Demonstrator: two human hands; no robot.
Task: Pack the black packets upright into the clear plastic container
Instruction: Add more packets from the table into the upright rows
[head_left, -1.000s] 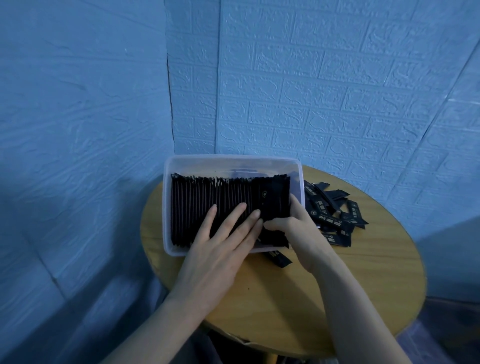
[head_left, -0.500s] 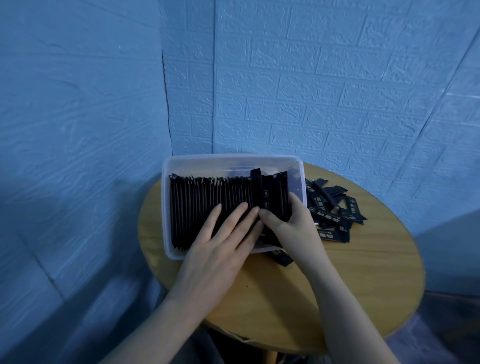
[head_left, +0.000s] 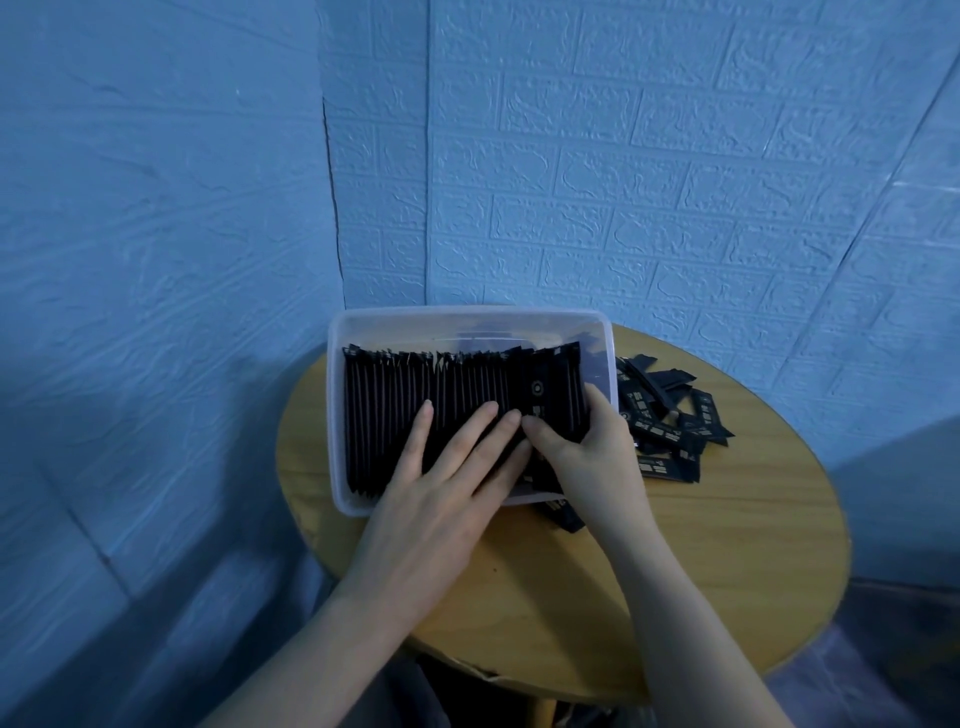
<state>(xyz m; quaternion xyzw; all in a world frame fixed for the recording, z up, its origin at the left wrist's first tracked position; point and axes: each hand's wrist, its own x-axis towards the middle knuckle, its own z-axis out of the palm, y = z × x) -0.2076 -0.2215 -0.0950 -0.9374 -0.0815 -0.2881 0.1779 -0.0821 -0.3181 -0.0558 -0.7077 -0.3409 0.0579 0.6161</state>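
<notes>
right now the right hand (head_left: 582, 447) pinches a small bunch of packets (head_left: 556, 400) at the right end of the row inside the box (head_left: 467, 319), thumb on their left face, fingers curled round their right side, wrist angled in over the near wall. just left of it, the left hand (head_left: 441, 493) lies flat with straight, spread fingers pressing on the top edges of the upright row of packets (head_left: 415, 395), forearm coming up from the lower left. right of the box, loose packets (head_left: 670, 421) lie in a heap on the round wooden table (head_left: 727, 545); one packet (head_left: 563, 514) lies just beside the box's near wall.
</notes>
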